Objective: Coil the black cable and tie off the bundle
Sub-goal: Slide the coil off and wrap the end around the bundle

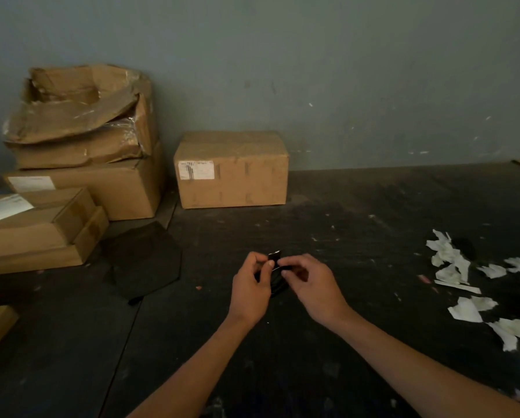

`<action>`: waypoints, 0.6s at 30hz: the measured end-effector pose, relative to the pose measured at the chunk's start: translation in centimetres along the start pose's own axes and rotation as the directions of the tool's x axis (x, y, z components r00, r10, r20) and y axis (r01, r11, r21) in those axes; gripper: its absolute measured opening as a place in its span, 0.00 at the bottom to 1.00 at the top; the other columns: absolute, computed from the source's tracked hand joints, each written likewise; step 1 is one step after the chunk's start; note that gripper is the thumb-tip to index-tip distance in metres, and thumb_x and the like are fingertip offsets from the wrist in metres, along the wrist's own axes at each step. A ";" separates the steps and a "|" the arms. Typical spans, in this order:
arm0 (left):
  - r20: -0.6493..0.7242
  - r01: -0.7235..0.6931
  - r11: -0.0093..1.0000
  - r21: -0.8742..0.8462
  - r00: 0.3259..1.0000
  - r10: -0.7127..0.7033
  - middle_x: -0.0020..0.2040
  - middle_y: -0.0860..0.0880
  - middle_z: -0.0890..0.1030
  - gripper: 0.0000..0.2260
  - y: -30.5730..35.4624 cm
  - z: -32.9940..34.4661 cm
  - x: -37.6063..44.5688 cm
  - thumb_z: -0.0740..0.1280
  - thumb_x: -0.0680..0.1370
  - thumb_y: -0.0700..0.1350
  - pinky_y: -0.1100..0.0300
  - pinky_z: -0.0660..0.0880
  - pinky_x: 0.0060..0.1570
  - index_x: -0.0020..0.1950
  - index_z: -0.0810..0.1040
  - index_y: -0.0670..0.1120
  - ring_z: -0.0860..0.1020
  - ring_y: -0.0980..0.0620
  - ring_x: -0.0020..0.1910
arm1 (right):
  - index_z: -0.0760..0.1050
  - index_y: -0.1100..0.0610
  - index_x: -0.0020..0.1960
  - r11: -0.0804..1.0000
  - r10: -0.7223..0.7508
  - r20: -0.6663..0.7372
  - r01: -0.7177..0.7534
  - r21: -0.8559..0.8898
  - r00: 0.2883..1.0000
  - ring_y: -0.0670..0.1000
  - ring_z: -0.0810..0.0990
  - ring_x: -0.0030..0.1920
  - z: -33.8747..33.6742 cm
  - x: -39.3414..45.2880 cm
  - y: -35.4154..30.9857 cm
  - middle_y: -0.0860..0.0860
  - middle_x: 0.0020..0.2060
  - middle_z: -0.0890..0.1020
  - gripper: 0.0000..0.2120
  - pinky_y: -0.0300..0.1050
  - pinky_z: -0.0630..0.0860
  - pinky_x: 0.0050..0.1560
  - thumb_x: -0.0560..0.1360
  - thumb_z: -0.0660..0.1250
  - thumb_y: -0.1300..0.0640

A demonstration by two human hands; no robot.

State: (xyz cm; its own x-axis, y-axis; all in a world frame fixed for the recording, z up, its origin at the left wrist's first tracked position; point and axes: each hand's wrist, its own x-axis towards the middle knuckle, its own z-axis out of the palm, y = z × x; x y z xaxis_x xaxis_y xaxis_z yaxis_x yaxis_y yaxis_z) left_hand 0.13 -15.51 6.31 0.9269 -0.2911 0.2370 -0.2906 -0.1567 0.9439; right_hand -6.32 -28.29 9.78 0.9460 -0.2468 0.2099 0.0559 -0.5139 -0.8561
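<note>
A small black cable bundle (278, 282) hangs between both hands above the dark table, folded into short loops. My left hand (249, 292) grips its left side, thumb and fingers pinched near the top. My right hand (314, 285) pinches a black strand at the bundle's upper right. A short end with a pale tip (274, 253) sticks up above the fingers. Most of the bundle is hidden by my fingers and the dim light.
Cardboard boxes (81, 164) are stacked at the back left, and one closed box (231, 170) stands against the wall. A flat black hexagonal sheet (144, 260) lies left of my hands. Torn white paper scraps (463, 285) litter the table's right side.
</note>
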 end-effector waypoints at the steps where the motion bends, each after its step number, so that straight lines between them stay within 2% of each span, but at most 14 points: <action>1: 0.015 -0.024 1.000 0.013 1.000 0.023 0.47 0.50 0.81 0.03 0.1 0.0 -0.1 0.62 0.81 0.42 0.64 0.79 0.44 0.52 0.75 0.47 0.81 0.57 0.46 | 0.80 0.54 0.57 0.992 -0.080 -0.029 0.077 -0.099 0.996 0.40 0.78 0.50 -0.1 0.2 0.1 0.45 0.49 0.78 0.11 0.29 0.74 0.52 0.77 0.67 0.64; 3: 0.034 -0.066 0.997 0.043 0.997 0.065 0.48 0.51 0.81 0.03 0.1 0.0 -0.2 0.62 0.81 0.42 0.61 0.80 0.46 0.52 0.75 0.48 0.81 0.58 0.47 | 0.81 0.56 0.56 0.952 -0.198 -0.039 0.182 -0.246 0.980 0.41 0.77 0.49 -0.5 0.6 0.3 0.46 0.48 0.77 0.09 0.25 0.72 0.51 0.77 0.68 0.63; 5: 0.055 -0.088 0.994 0.067 0.995 0.084 0.47 0.52 0.81 0.04 0.2 -0.1 -0.2 0.62 0.81 0.42 0.59 0.81 0.47 0.52 0.76 0.49 0.81 0.58 0.47 | 0.81 0.57 0.54 0.915 -0.256 -0.031 0.232 -0.330 0.966 0.43 0.76 0.52 -0.7 1.0 0.6 0.47 0.50 0.76 0.08 0.28 0.71 0.55 0.77 0.69 0.62; 8: 0.094 -0.104 0.990 0.095 0.991 0.095 0.45 0.51 0.80 0.04 0.4 -0.4 -0.2 0.61 0.82 0.42 0.56 0.81 0.46 0.51 0.75 0.49 0.80 0.57 0.45 | 0.81 0.56 0.54 0.902 -0.271 -0.034 0.242 -0.358 0.962 0.42 0.73 0.62 -0.8 1.2 0.7 0.47 0.60 0.76 0.07 0.35 0.69 0.65 0.76 0.69 0.62; 10: 0.129 -0.106 0.988 0.114 0.987 0.091 0.44 0.51 0.80 0.05 0.3 -0.7 -0.2 0.61 0.82 0.42 0.55 0.81 0.44 0.49 0.75 0.50 0.80 0.55 0.43 | 0.81 0.55 0.54 0.920 -0.239 -0.026 0.217 -0.326 0.971 0.43 0.72 0.65 -0.6 1.1 0.7 0.47 0.64 0.76 0.08 0.41 0.70 0.68 0.76 0.69 0.63; 13: 0.170 -0.097 0.983 0.154 0.983 0.070 0.41 0.51 0.79 0.10 0.2 -1.1 -0.3 0.60 0.82 0.42 0.56 0.78 0.41 0.45 0.73 0.55 0.78 0.56 0.39 | 0.80 0.54 0.53 0.953 -0.166 -0.015 0.156 -0.259 0.986 0.43 0.79 0.56 -0.2 0.7 0.9 0.47 0.55 0.82 0.08 0.42 0.77 0.61 0.76 0.69 0.63; 16: 0.205 -0.078 0.981 0.180 0.978 0.040 0.40 0.51 0.78 0.09 0.1 -1.5 -0.3 0.60 0.82 0.43 0.61 0.74 0.37 0.45 0.74 0.54 0.76 0.59 0.36 | 0.80 0.54 0.51 0.974 -0.119 -0.023 0.112 -0.198 0.993 0.40 0.79 0.47 0.2 0.4 1.1 0.47 0.46 0.82 0.07 0.33 0.77 0.49 0.75 0.70 0.63; 18: 0.235 -0.067 0.979 0.190 0.972 0.021 0.42 0.52 0.79 0.08 0.2 -1.8 -0.3 0.59 0.82 0.44 0.63 0.74 0.39 0.47 0.75 0.53 0.77 0.59 0.39 | 0.78 0.53 0.48 0.985 -0.089 -0.031 0.083 -0.150 0.996 0.39 0.79 0.44 0.2 0.3 1.0 0.47 0.43 0.81 0.07 0.29 0.75 0.44 0.75 0.71 0.63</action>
State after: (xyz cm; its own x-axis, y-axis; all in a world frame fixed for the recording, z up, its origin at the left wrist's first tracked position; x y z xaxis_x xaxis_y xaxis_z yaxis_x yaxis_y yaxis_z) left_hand 0.26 -13.78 6.85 0.8388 -0.5080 0.1958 -0.3918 -0.3136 0.8650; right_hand -5.92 -28.71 8.94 0.9272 -0.2253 0.2993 0.0857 -0.6501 -0.7550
